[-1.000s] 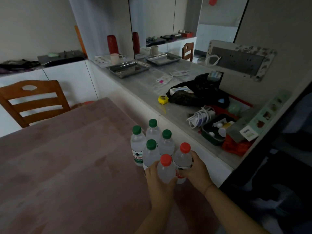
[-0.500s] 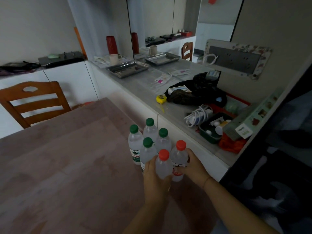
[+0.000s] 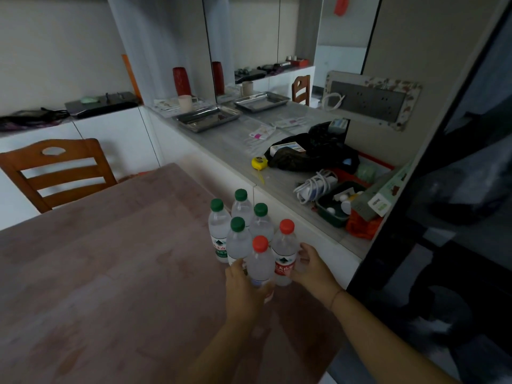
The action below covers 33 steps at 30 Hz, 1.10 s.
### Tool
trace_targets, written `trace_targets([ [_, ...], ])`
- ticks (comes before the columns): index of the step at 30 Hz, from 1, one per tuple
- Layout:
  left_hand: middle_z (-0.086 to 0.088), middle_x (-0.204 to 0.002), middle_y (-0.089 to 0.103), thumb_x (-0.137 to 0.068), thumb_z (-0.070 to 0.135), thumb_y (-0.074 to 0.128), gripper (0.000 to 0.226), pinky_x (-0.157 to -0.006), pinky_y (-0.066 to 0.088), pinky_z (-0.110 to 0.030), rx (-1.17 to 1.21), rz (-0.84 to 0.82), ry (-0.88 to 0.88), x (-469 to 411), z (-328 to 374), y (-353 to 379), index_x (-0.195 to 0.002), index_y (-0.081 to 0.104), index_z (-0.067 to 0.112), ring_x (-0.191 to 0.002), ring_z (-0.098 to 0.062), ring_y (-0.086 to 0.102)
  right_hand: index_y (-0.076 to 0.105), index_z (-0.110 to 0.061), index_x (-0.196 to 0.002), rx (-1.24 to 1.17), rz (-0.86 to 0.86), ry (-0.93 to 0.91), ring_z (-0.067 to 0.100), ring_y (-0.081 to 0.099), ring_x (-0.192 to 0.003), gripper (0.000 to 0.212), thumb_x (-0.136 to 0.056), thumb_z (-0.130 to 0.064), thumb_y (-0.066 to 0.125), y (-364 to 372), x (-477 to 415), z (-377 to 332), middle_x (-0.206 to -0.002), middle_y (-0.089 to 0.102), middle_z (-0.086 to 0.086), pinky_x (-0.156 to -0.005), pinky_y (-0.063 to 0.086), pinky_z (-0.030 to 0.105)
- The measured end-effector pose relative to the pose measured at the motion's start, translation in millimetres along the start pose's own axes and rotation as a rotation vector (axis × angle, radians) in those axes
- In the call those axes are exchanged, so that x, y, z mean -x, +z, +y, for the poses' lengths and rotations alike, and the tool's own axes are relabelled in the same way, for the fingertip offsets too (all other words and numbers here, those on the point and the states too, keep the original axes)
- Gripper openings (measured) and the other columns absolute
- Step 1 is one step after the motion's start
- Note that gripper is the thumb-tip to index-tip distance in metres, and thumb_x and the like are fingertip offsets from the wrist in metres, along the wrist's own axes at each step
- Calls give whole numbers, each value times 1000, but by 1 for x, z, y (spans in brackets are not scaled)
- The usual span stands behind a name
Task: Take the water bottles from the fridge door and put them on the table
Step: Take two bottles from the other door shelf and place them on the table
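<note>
left hand (image 3: 243, 289) wrapped round front red-capped bottle (image 3: 260, 263) | right hand (image 3: 311, 268) curled round rear red-capped bottle (image 3: 285, 250) | both upright on table (image 3: 110, 259) near its right edge, just before four green-capped bottles (image 3: 219, 227)

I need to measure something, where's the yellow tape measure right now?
Head view, centre-right: the tape measure lies on the counter, just left of the black bag, beyond the bottles on the table.
</note>
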<state>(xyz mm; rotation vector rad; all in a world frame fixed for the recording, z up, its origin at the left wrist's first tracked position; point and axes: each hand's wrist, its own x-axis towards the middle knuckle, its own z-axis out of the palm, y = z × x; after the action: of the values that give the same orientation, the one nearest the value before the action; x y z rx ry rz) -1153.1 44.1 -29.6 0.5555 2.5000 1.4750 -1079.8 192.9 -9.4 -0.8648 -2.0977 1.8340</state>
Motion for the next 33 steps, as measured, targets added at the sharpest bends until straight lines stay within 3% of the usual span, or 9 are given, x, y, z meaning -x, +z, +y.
trace_targets([
  [5, -6, -120, 49, -64, 26, 85, 74, -93, 48, -37, -50, 29, 23, 26, 3, -16, -125, 47, 10, -111, -22, 50, 34, -18, -139, 17, 81, -41, 23, 41, -131, 75, -78, -9, 75, -3, 25, 4, -137, 43, 3, -99, 38, 28],
  [12, 1, -110, 51, -62, 26, 86, 68, -86, 45, -29, 30, 46, 106, 65, 16, -31, -120, 53, 14, -101, -13, 52, 31, -15, -143, 22, 191, -151, 23, 43, -128, 83, -74, -12, 78, -6, 81, -11, -140, 41, 7, -109, 37, 41],
  [16, 6, -110, 65, -60, 42, 80, 60, -89, 54, -41, 122, -133, 117, 84, 21, -31, -114, 60, 24, -104, -12, 62, 33, -18, -141, 15, 271, -185, 20, 44, -125, 81, -74, -9, 78, -15, 127, -19, -132, 42, 2, -96, 39, 29],
  [18, 9, -111, 67, -65, 39, 79, 52, -92, 53, -43, 171, -225, 170, 98, 24, -34, -113, 61, 28, -106, -11, 63, 32, -19, -141, 22, 310, -194, 18, 43, -123, 80, -75, -9, 77, -20, 153, -22, -132, 41, 2, -92, 36, 24],
  [22, 6, -130, 58, -74, 32, 79, 62, -105, 43, -33, 185, -363, 268, 136, 31, -47, -130, 54, 18, -122, -11, 54, 30, -21, -142, 43, 416, -206, 12, 41, -122, 80, -77, -13, 76, -16, 217, -26, -134, 41, -2, -94, 34, 23],
  [25, 0, -140, 48, -75, 33, 78, 75, -110, 36, -38, 121, -423, 268, 168, 34, -62, -139, 45, 13, -131, -17, 44, 30, -21, -143, 31, 502, -201, 13, 41, -126, 79, -79, -15, 75, 0, 273, -22, -137, 41, -1, -98, 32, 22],
  [33, 5, -139, 49, -75, 38, 76, 74, -107, 38, -34, 76, -656, 423, 277, 39, -104, -139, 42, 22, -128, -13, 45, 31, -27, -143, 27, 719, -126, 10, 42, -127, 78, -79, -21, 75, 41, 432, -3, -140, 42, -4, -100, 33, 21],
])
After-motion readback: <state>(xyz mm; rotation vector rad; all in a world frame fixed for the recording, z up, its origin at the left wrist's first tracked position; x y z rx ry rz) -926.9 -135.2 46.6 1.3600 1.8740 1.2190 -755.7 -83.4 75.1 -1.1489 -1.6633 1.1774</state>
